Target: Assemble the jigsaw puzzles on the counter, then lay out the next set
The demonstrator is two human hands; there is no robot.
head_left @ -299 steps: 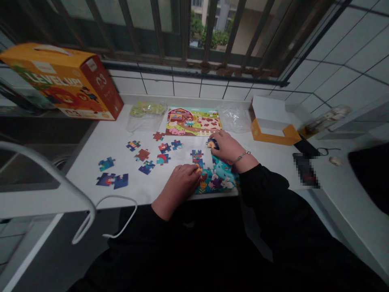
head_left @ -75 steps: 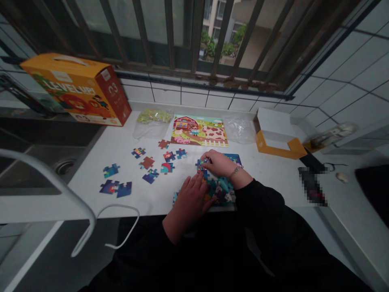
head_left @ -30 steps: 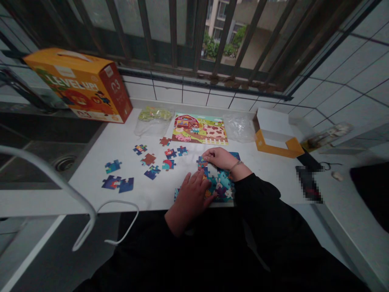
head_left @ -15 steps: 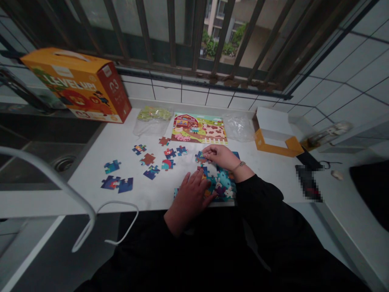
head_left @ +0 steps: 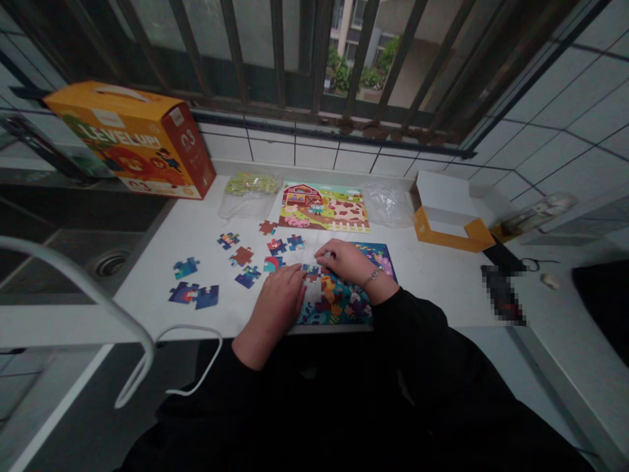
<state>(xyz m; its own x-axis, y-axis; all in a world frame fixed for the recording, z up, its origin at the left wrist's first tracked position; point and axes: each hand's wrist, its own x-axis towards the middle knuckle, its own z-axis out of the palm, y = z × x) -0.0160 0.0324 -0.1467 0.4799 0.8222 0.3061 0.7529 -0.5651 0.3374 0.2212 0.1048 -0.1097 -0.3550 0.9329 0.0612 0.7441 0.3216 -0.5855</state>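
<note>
Barred window (head_left: 314,65) and white tiled wall (head_left: 555,124) are framing a white worktop (head_left: 152,298), with a sink (head_left: 111,264) sitting at its left end. A partly built jigsaw puzzle (head_left: 344,305) is lying near the front edge of the worktop, right in front of the person. Both hands are working over it. The left hand (head_left: 278,301) is bent downward with its fingers curled at the puzzle's left side, beside a pale gap. The right hand (head_left: 346,260) is lying over the top of the puzzle, fingers reaching left toward a small multicoloured puzzle piece (head_left: 310,270). The fingertips of both hands are close to that piece, but whether either hand is pinching it is impossible to tell. A bracelet (head_left: 373,276) is circling the right wrist, and black sleeves (head_left: 422,341) are covering both arms.

Loose puzzle pieces (head_left: 246,275) are scattered left of the hands. A farm picture card (head_left: 324,208) is lying behind the puzzle, between two clear plastic bags (head_left: 246,203). An orange LEVEL UP box (head_left: 130,141) is standing at the back left, an open orange-and-white box (head_left: 452,216) is sitting at the back right, and a pixelated object (head_left: 504,295) is lying further right.
</note>
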